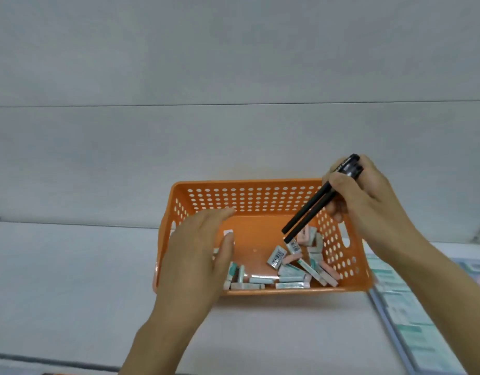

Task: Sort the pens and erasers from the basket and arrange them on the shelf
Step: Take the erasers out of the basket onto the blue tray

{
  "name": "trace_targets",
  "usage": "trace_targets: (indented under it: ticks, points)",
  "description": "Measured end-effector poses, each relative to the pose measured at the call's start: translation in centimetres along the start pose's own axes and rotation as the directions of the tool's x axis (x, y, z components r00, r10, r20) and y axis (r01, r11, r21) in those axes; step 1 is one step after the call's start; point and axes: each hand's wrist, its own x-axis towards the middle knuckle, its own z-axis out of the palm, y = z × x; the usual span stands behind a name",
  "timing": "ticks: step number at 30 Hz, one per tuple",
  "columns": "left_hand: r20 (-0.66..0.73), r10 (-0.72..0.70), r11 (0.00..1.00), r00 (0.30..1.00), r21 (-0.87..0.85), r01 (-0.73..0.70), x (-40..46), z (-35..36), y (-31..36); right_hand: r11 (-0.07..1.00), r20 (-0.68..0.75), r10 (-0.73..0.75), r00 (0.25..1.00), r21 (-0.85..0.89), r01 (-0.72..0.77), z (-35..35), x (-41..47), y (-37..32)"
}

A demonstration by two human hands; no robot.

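An orange perforated basket [249, 197] stands on the white shelf surface [71, 266]. Several wrapped erasers [290, 272] lie on its floor, mostly at the front and right. My right hand [368, 201] grips two black pens [310, 209] above the basket's right side, their lower ends pointing down into it. My left hand [198, 255] hovers over the basket's left side with fingers straight, holding nothing and hiding part of the left wall.
A tray or box of packaged erasers [411, 315] lies to the right of the basket. The shelf's back wall [233, 144] rises behind the basket. Bare shelf surface stretches to the left and in front.
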Motion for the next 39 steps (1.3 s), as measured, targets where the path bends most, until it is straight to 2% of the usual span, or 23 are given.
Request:
trace_targets:
  ticks: [3, 8, 10, 12, 14, 16, 19, 21, 24, 27, 29, 34, 37, 39]
  points:
    - [0.2, 0.103, 0.992, 0.974, -0.088, -0.087, 0.0, 1.8, 3.0, 0.998, -0.067, -0.045, 0.997, 0.038, 0.048, -3.3, -1.3, 0.2]
    - [0.242, 0.297, 0.945, 0.924, -0.211, -0.249, -0.3, 5.2, 9.5, 0.998, -0.278, -0.036, 0.96, 0.034, 0.048, -11.3, -3.3, -0.2]
    - [0.252, 0.393, 0.908, 0.884, -0.261, -0.329, -1.2, 7.1, 12.4, 0.998, -0.378, -0.016, 0.926, -0.056, -0.006, -15.8, -4.2, 0.1]
    - [0.242, 0.486, 0.862, 0.84, -0.288, -0.416, -2.1, 9.1, 15.3, 0.966, -0.428, -0.012, 0.903, -0.24, -0.101, -20.7, -5.1, 1.0]
    - [0.224, 0.553, 0.823, 0.802, -0.293, -0.486, -3.1, 11.2, 17.9, 0.861, -0.436, 0.016, 0.9, -0.451, -0.234, -25.6, -6.2, 2.7]
    - [0.221, 0.598, 0.794, 0.77, -0.29, -0.534, -4.1, 13.2, 19.9, 0.73, -0.425, 0.09, 0.901, -0.587, -0.35, -29.9, -7.3, 4.7]
    - [0.408, 0.568, 0.822, 0.715, -0.304, -0.481, -5.5, 16.0, 21.7, 0.491, -0.382, 0.223, 0.897, -0.751, -0.442, -34.0, -8.4, 7.8]
    - [0.497, 0.539, 0.837, 0.68, -0.228, -0.497, -6.2, 18.1, 21.4, 0.326, -0.339, 0.282, 0.897, -0.846, -0.422, -35.4, -8.7, 9.8]
    - [0.554, 0.461, 0.872, 0.693, -0.135, -0.471, -6.7, 20.0, 21.1, 0.085, -0.267, 0.303, 0.915, -0.948, -0.305, -36.3, -8.9, 12.5]
    - [0.572, 0.42, 0.887, 0.704, -0.093, -0.453, -7.0, 20.8, 20.9, -0.065, -0.205, 0.314, 0.927, -0.979, -0.194, -36.4, -9.0, 14.6]
    - [0.563, 0.406, 0.898, 0.72, -0.097, -0.43, -7.1, 20.9, 20.7, -0.083, -0.191, 0.32, 0.928, -0.981, -0.173, -36.3, -9.1, 15.7]
    - [0.544, 0.398, 0.903, 0.738, -0.093, -0.419, -7.3, 20.8, 20.4, -0.156, -0.206, 0.202, 0.957, -0.972, -0.176, -36.1, -10.0, 16.8]
    - [0.534, 0.41, 0.897, 0.739, -0.092, -0.432, -7.3, 20.5, 20.5, -0.131, -0.235, 0.17, 0.957, -0.968, -0.214, -35.7, -10.5, 16.4]
    - [0.502, 0.421, 0.897, 0.755, -0.108, -0.428, -7.3, 19.9, 20.4, -0.043, -0.231, 0.118, 0.966, -0.973, -0.228, -34.6, -10.2, 15.5]
